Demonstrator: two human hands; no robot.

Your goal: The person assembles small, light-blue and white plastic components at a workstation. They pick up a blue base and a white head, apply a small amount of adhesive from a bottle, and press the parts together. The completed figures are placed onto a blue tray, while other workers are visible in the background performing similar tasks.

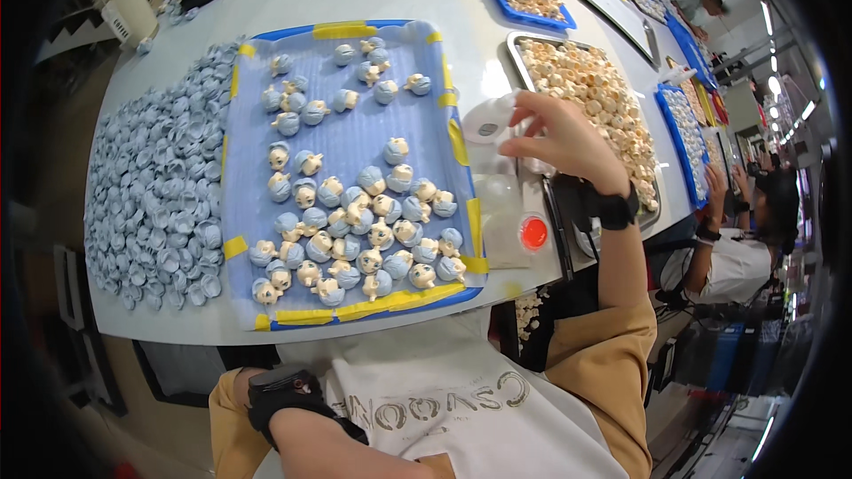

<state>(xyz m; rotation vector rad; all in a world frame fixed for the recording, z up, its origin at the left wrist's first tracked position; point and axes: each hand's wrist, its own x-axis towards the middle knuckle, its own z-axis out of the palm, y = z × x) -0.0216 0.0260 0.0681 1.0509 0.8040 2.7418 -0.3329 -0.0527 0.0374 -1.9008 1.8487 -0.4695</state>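
Dozens of heads (358, 215) are crowding the near half of a tray (477, 282), whose rim is probably stopping them rolling off; yellow tape (346, 30) is apparently securing the liner (359, 137). Blue shells (160, 186) are lying heaped on the left, pale pieces (595, 80) on the right, presumably within reach. Between tray and pale pieces, the right hand (566, 135) is holding its fingers bent at a white bottle (486, 121); I cannot tell whether it is gripping. The left hand is falling outside the view, its state hidden.
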